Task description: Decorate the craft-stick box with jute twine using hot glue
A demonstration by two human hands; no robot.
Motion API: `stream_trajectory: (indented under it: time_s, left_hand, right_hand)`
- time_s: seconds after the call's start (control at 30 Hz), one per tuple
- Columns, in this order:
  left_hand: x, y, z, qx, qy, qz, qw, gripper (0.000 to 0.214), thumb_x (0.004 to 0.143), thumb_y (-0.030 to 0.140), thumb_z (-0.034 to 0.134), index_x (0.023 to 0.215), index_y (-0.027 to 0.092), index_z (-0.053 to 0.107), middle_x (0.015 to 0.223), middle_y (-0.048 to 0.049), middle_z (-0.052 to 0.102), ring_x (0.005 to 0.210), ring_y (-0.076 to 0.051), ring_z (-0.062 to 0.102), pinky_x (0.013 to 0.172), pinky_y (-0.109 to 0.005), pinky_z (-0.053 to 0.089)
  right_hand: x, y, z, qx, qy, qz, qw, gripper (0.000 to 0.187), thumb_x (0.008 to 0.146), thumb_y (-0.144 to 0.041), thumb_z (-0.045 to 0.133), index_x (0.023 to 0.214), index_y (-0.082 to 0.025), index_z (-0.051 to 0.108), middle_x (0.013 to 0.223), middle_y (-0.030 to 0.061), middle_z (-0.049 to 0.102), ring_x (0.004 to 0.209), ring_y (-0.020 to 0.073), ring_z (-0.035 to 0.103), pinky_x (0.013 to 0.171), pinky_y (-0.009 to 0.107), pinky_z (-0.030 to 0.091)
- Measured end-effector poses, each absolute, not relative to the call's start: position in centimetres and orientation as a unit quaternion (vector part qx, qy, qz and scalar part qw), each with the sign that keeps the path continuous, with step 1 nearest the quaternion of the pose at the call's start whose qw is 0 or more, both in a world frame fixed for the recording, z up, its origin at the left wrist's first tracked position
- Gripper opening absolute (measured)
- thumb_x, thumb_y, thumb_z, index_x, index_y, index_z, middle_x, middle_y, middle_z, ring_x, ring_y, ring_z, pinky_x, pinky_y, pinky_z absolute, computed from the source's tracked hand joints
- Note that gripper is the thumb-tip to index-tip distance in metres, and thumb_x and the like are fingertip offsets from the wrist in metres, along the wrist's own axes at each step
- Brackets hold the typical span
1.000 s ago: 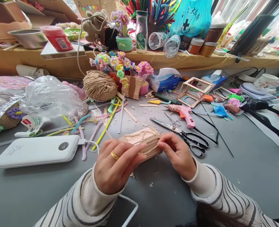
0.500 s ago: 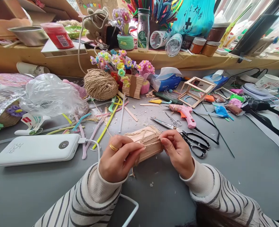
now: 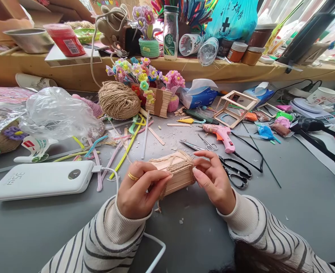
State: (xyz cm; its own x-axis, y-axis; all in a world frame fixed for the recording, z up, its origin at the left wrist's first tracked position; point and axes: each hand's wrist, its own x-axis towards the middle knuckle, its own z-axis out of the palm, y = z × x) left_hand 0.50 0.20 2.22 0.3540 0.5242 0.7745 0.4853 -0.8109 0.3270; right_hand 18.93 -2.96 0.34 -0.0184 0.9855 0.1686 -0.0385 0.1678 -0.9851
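A small box of pale wooden craft sticks is held tilted above the table between my hands. Jute twine lies over its upper side and round its right end. My left hand, wearing a gold ring, pinches the twine at the box's left part with thumb and index finger. At the right end, my right hand has its thumb against the edge and its fingers curled at the corner, slightly parted. The other fingers of my left hand are partly hidden. A loose twine end hangs below the box.
Behind are a twine ball, a pink glue gun, scissors and a stick frame. A white power bank with a cable lies left. Pipe cleaners and scraps are scattered about. Jars stand on the ledge.
My right hand's fingers have loosened from a pinch on the twine and parted at the box's right end. My left hand keeps its pinch. The view has shifted slightly.
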Motion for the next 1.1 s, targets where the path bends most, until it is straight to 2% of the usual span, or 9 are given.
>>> stream_trajectory:
  time_s: [0.2, 0.4, 0.63, 0.77, 1.1]
  left_hand:
    - [0.5, 0.1, 2.0, 0.823, 0.308, 0.476, 0.012, 0.013, 0.073, 0.006, 0.063, 0.083, 0.014, 0.06, 0.071, -0.0007, 0.051, 0.062, -0.008, 0.05, 0.052, -0.021, 0.044]
    - [0.5, 0.1, 1.9, 0.824, 0.307, 0.475, 0.009, 0.014, 0.073, 0.006, 0.063, 0.083, 0.014, 0.06, 0.072, -0.0005, 0.051, 0.062, -0.008, 0.05, 0.053, -0.021, 0.044]
    - [0.6, 0.1, 2.1, 0.826, 0.309, 0.471, 0.007, 0.014, 0.073, 0.006, 0.063, 0.083, 0.014, 0.06, 0.071, -0.0005, 0.052, 0.062, -0.008, 0.051, 0.052, -0.02, 0.045]
    - [0.5, 0.1, 2.2, 0.824, 0.313, 0.472, 0.005, 0.012, 0.073, 0.008, 0.063, 0.082, 0.015, 0.06, 0.07, -0.0005, 0.052, 0.061, -0.008, 0.052, 0.051, -0.019, 0.045]
    - [0.2, 0.2, 1.9, 0.825, 0.305, 0.476, 0.018, 0.015, 0.072, 0.006, 0.063, 0.083, 0.015, 0.059, 0.071, -0.0006, 0.052, 0.061, -0.008, 0.051, 0.053, -0.019, 0.047]
  right_hand:
    - [18.8, -2.7, 0.3, -0.446, -0.528, 0.478, 0.541, 0.029, 0.081, -0.027, 0.054, 0.107, -0.025, 0.041, 0.078, -0.0029, 0.05, 0.056, 0.0076, 0.044, 0.052, 0.023, 0.036]
    - [18.7, -2.4, 0.3, -0.445, -0.496, 0.494, 0.558, 0.024, 0.085, -0.036, 0.049, 0.104, -0.022, 0.042, 0.066, -0.0053, 0.049, 0.046, 0.0057, 0.038, 0.045, 0.021, 0.032]
    - [18.9, -2.0, 0.1, -0.474, -0.472, 0.509, 0.542, 0.03, 0.086, -0.048, 0.042, 0.087, -0.018, 0.05, 0.048, -0.0076, 0.039, 0.041, 0.0065, 0.038, 0.039, 0.02, 0.026]
    - [19.0, -1.9, 0.1, -0.468, -0.489, 0.51, 0.531, 0.028, 0.084, -0.046, 0.047, 0.083, -0.018, 0.052, 0.05, -0.007, 0.04, 0.043, 0.006, 0.036, 0.04, 0.02, 0.027]
    - [19.2, -1.9, 0.2, -0.47, -0.496, 0.515, 0.517, 0.03, 0.084, -0.046, 0.046, 0.079, -0.018, 0.053, 0.049, -0.0063, 0.041, 0.043, 0.0059, 0.034, 0.04, 0.02, 0.026]
